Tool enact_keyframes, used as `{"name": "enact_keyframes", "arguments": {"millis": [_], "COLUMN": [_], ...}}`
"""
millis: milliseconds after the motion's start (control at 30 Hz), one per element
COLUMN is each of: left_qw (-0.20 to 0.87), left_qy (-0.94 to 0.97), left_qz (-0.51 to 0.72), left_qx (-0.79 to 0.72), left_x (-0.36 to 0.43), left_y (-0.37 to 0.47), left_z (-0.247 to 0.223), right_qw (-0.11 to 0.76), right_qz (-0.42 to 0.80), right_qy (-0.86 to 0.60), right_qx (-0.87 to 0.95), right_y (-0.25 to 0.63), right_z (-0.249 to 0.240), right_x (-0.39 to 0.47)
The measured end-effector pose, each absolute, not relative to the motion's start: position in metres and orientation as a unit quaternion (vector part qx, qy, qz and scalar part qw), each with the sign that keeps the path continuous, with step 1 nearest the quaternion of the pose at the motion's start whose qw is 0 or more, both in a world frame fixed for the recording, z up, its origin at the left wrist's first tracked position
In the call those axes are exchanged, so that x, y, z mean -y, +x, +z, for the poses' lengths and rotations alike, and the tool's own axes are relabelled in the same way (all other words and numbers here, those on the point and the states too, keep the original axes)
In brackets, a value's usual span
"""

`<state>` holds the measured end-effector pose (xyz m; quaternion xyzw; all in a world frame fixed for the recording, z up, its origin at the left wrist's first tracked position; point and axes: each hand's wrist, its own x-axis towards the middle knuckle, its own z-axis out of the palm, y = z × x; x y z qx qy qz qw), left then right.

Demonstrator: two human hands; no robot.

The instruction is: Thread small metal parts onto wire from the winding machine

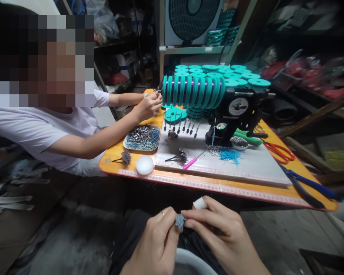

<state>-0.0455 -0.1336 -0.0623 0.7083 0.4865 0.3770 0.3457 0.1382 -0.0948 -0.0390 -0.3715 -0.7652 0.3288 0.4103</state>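
Above my lap, my left hand (160, 236) is closed around a small bundle of thin grey-blue pieces (180, 220), whose clustered ends point up. A ring is on one of its fingers. My right hand (220, 225) meets the bundle from the right, its thumb and fingertips pinched together at the edge. What sits in that pinch is too small to make out. White tape wraps one right finger. Beneath both hands shows the rim of a white bucket (190, 255).
Across the orange table (240, 190), a co-worker's hands (151, 103) work at a black winding machine (232, 114) with green spools (193, 91). A tray of small parts (141, 138), a white round container (145, 165), a pink-handled tool (190, 163), orange scissors (279, 151) and blue-handled pliers (306, 185) lie there.
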Motion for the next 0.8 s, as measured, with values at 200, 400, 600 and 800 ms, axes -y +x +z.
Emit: {"name": "enact_keyframes", "arguments": {"millis": [200,400,600,800], "left_qw": [0.324,0.257,0.311,0.496], "left_qy": [0.655,0.645,0.411,0.390], "left_qz": [0.445,0.489,0.602,0.585], "left_qx": [-0.518,-0.528,-0.609,-0.509], "left_x": [0.139,0.128,0.115,0.127], "left_y": [-0.041,-0.052,-0.082,-0.062], "left_z": [-0.073,-0.072,-0.066,-0.071], "right_qw": [0.390,0.387,0.400,0.410], "right_qz": [0.309,0.184,0.211,0.225], "right_qy": [-0.364,-0.357,-0.367,-0.359], "right_qx": [0.787,0.830,0.813,0.808], "right_y": [0.133,0.124,0.135,0.138], "right_z": [-0.036,-0.040,-0.035,-0.033], "right_x": [0.098,0.103,0.096,0.095]}}
